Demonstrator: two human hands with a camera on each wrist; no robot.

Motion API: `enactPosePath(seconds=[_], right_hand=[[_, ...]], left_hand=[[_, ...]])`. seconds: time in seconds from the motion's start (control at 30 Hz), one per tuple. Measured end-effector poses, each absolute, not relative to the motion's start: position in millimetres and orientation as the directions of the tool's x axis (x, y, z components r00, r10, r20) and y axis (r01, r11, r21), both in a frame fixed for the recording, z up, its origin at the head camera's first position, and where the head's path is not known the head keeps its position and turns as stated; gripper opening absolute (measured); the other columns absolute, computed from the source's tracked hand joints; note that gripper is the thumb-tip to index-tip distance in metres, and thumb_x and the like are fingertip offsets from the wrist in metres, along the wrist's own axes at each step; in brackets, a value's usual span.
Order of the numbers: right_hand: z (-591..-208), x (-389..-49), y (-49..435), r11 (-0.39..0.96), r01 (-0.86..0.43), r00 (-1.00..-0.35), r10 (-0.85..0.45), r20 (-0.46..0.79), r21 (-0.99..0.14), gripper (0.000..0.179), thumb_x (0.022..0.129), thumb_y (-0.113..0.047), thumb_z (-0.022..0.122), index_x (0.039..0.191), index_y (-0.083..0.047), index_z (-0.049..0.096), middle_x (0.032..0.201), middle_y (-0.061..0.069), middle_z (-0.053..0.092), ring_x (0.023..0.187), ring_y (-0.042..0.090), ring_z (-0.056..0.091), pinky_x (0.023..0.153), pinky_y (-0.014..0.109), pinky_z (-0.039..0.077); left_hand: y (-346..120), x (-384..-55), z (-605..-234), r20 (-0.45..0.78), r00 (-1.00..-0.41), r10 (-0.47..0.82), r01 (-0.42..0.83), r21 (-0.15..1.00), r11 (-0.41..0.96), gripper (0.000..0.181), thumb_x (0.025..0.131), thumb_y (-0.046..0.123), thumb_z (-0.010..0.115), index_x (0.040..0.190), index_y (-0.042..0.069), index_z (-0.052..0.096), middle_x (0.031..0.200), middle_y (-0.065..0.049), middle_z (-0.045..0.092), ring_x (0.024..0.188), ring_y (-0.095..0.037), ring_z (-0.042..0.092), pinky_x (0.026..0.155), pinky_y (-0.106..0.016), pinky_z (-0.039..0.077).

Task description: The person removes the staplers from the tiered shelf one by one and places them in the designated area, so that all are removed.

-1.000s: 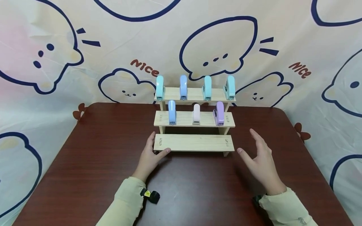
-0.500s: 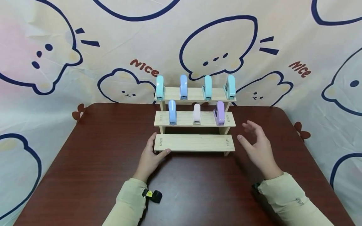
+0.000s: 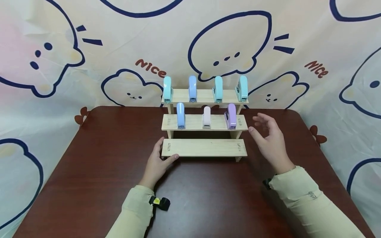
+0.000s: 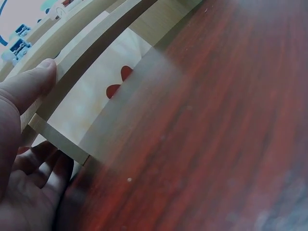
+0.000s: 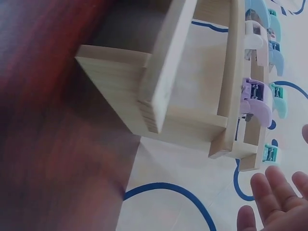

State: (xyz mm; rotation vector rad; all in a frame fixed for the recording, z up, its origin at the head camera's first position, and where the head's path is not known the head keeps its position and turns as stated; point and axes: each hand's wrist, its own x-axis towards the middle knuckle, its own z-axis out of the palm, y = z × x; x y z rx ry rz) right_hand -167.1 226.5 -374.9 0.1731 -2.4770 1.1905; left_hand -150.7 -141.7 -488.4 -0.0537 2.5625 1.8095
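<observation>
A three-tier wooden display rack [image 3: 205,147] stands on the table. My left hand [image 3: 155,168] holds its lowest step at the left end, thumb on the front edge and fingers around the side, as the left wrist view also shows. Several small teal and blue staplers line the top step, among them a teal stapler [image 3: 242,89] at the right end. On the middle step stand a blue stapler [image 3: 180,115], a white stapler [image 3: 206,117] and a purple stapler [image 3: 231,116]. My right hand [image 3: 272,145] hovers right of the rack, fingers relaxed and holding nothing.
The dark brown table [image 3: 205,201] runs back to a cloth backdrop [image 3: 178,39] with cartoon outlines. The lowest step is bare wood. A black wrist strap [image 3: 160,203] sits at the left sleeve.
My right hand has moved forward, away from me, to beside the middle step, its fingers bending a little. My left hand keeps its hold and the staplers stay on their steps.
</observation>
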Motion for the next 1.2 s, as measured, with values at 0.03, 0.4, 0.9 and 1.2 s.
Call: enactPosePath(seconds=[0.03,0.4,0.9,1.2], right_hand=[[-373,-169,226,0.631,-0.273,-0.916,0.059,0.397,-0.726,0.051,0.099,-0.018,0.065,0.144,-0.004,0.046,0.135,0.012,0.059,0.119,0.029,0.055,0.096,0.047,0.041],[-350,-201,217,0.604,-0.226,-0.940,0.070,0.334,-0.764,0.053,0.100,-0.030,0.064,0.144,-0.006,0.047,0.135,0.011,0.057,0.116,0.027,0.055,0.098,0.047,0.043],[-333,-240,200,0.564,-0.145,-0.951,0.147,0.272,-0.813,0.069,0.098,-0.040,0.063,0.152,-0.008,0.036,0.142,0.009,0.048,0.125,0.023,0.045,0.102,0.042,0.040],[-332,-263,192,0.576,-0.078,-0.943,0.222,0.247,-0.814,0.067,0.096,-0.041,0.066,0.149,-0.009,0.043,0.119,0.006,0.048,0.096,0.016,0.044,0.076,0.024,0.045]], left_hand=[[-141,-151,-488,-0.024,-0.999,-0.022,-0.030,0.944,0.329,0.100,0.084,0.034,0.084,0.160,0.015,0.022,0.159,-0.009,0.035,0.144,-0.025,0.034,0.115,-0.050,0.031],[-141,-152,-484,-0.049,-0.998,-0.029,-0.056,0.946,0.320,0.097,0.086,0.030,0.082,0.160,0.015,0.022,0.157,-0.012,0.039,0.142,-0.025,0.038,0.114,-0.048,0.033],[-142,-151,-481,-0.045,-0.999,-0.027,-0.051,0.954,0.297,0.097,0.085,0.027,0.083,0.160,0.014,0.023,0.155,-0.012,0.042,0.140,-0.024,0.040,0.113,-0.047,0.035],[-141,-151,-480,-0.048,-0.998,-0.030,-0.055,0.950,0.306,0.097,0.085,0.028,0.083,0.160,0.014,0.023,0.156,-0.013,0.041,0.142,-0.024,0.039,0.113,-0.048,0.035]])
